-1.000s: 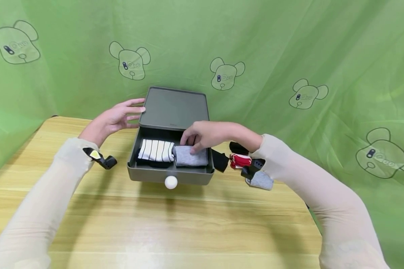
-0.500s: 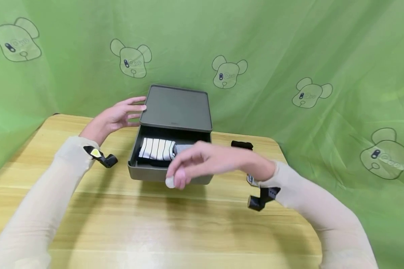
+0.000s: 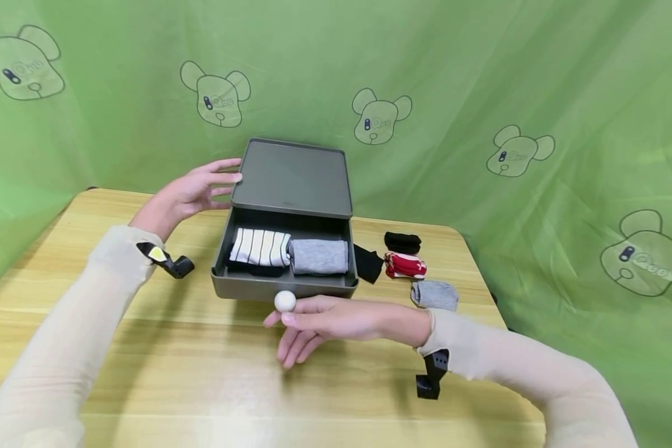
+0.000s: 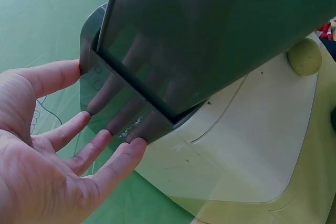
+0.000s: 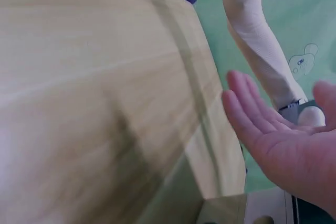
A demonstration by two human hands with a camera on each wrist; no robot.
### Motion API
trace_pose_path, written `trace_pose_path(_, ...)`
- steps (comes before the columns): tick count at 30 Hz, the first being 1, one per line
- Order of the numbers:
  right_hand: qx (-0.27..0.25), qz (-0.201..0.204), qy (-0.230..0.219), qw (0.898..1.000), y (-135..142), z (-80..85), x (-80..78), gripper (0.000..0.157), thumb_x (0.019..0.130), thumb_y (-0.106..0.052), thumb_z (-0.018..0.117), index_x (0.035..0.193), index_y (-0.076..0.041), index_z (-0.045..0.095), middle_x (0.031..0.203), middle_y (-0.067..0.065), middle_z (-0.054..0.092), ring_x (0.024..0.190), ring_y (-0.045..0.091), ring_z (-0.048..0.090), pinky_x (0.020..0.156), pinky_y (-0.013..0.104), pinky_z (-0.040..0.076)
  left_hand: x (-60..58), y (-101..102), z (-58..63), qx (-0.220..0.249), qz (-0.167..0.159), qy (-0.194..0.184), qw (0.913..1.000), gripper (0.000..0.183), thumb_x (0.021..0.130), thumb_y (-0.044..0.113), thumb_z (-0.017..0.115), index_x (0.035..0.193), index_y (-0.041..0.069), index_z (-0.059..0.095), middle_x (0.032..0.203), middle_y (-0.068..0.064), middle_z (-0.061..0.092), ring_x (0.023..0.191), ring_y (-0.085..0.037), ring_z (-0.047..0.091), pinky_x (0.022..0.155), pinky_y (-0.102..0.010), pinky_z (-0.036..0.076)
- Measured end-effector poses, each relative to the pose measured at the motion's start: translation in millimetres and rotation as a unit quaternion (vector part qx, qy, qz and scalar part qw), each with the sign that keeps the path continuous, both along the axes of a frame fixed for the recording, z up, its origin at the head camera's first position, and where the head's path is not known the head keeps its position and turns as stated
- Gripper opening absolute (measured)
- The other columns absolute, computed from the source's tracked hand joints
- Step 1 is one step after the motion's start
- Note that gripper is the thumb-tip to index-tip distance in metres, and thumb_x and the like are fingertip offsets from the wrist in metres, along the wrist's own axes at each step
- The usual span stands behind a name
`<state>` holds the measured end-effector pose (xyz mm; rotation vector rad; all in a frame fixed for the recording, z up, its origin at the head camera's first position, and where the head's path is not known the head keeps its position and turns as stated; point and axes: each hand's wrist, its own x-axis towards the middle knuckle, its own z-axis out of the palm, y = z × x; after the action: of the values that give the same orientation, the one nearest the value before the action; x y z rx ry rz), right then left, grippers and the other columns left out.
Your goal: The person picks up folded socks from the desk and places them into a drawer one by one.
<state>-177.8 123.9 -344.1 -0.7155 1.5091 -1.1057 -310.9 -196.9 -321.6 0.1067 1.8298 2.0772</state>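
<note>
A dark grey drawer box [image 3: 294, 177] stands at the back of the table, its drawer [image 3: 246, 289] pulled out. Inside lie a white folded cloth with black stripes [image 3: 260, 247] and a folded grey cloth [image 3: 320, 256]; something black shows beneath the striped one. My left hand [image 3: 193, 191] spreads its fingers against the box's left side; in the left wrist view the fingertips [image 4: 137, 144] touch the dark casing. My right hand [image 3: 325, 323] is at the white round knob [image 3: 284, 301], thumb and forefinger just below it, the other fingers extended. Whether they touch the knob is unclear.
Right of the drawer lie a black folded cloth [image 3: 402, 242], a red and white one [image 3: 406, 265], a grey one [image 3: 434, 295] and a flat black piece [image 3: 368, 264]. A green curtain [image 3: 437, 74] hangs behind the wooden table [image 3: 201, 373].
My right hand has left the grey cloth in the drawer, come forward to the knob, then dropped lower with its fingers spreading. My left hand and the box have stayed in place.
</note>
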Motion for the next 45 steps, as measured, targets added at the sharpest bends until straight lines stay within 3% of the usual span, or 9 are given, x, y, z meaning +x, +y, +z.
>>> trace_pose_path(3,-0.033,-0.046,-0.036,0.998,-3,-3.1,5.8,0.048,0.112,-0.032,0.036,0.146,0.0,0.046,0.117,0.025,0.07,0.1,0.02,0.073,0.101,0.043,0.058,0.3,0,-0.1,0.002,-0.001,-0.002,1.0,0.075,0.103,0.02,0.059,0.165,0.02,0.016,0.17,-0.013,0.017,0.158,-0.036,0.015,0.128,-0.059,0.019)
trace_pose_path(7,-0.064,-0.079,-0.049,0.994,-6,-2.7,11.2,0.054,0.112,-0.037,0.035,0.141,0.007,0.048,0.104,0.013,0.074,0.094,0.019,0.074,0.095,0.037,0.061,0.3,0,0.1,0.004,-0.001,-0.002,1.0,0.073,0.104,0.018,0.057,0.164,0.02,0.016,0.17,-0.014,0.014,0.158,-0.036,0.014,0.128,-0.059,0.019)
trace_pose_path(11,-0.077,-0.094,-0.044,0.992,-8,-0.8,11.9,0.058,0.112,-0.037,0.034,0.138,0.013,0.047,0.098,0.005,0.075,0.09,0.017,0.074,0.091,0.034,0.061,-0.2,0,-0.3,0.003,0.0,-0.001,1.0,0.074,0.103,0.019,0.058,0.164,0.019,0.016,0.17,-0.014,0.016,0.157,-0.036,0.016,0.128,-0.058,0.019)
trace_pose_path(17,-0.079,-0.11,-0.042,0.99,-11,-1.5,5.8,0.057,0.112,-0.035,0.034,0.135,0.015,0.048,0.095,0.004,0.076,0.087,0.017,0.074,0.088,0.031,0.062,-1.9,-1,-1.5,0.004,0.005,-0.005,1.0,0.072,0.104,0.017,0.057,0.164,0.02,0.018,0.17,-0.013,0.017,0.157,-0.035,0.016,0.128,-0.058,0.02)
trace_pose_path(26,-0.082,-0.153,-0.036,0.984,-17,-0.9,-17.1,0.049,0.112,-0.034,0.035,0.127,0.009,0.054,0.091,0.004,0.076,0.085,0.017,0.073,0.088,0.032,0.061,-2.2,-1,-1.9,0.006,0.003,-0.004,1.0,0.072,0.103,0.017,0.058,0.164,0.02,0.018,0.171,-0.013,0.012,0.158,-0.037,0.011,0.128,-0.058,0.018)
trace_pose_path(36,-0.084,-0.21,-0.017,0.974,-25,-3.6,-47.3,0.041,0.111,-0.031,0.033,0.109,0.0,0.06,0.086,0.005,0.075,0.079,0.017,0.072,0.082,0.029,0.061,-1.5,0,-2.4,0.006,0.004,-0.001,1.0,0.072,0.103,0.018,0.057,0.164,0.019,0.018,0.169,-0.014,0.019,0.157,-0.036,0.018,0.127,-0.058,0.021)
trace_pose_path(41,-0.084,-0.218,-0.009,0.972,-26,-4.3,-60.2,0.043,0.111,-0.03,0.032,0.112,0.005,0.056,0.085,0.005,0.074,0.079,0.016,0.072,0.081,0.029,0.061,-0.6,0,-2.1,0.006,0.002,0.003,1.0,0.073,0.103,0.018,0.058,0.164,0.018,0.017,0.168,-0.014,0.02,0.157,-0.037,0.018,0.127,-0.059,0.021)
trace_pose_path(45,-0.083,-0.226,-0.007,0.971,-28,-4.5,-69.4,0.045,0.111,-0.03,0.032,0.117,0.008,0.054,0.085,0.005,0.074,0.079,0.016,0.072,0.08,0.028,0.061,0.1,0,-2.0,0.006,0.002,0.005,1.0,0.073,0.103,0.018,0.058,0.164,0.018,0.017,0.162,-0.01,0.032,0.157,-0.036,0.019,0.127,-0.059,0.02)
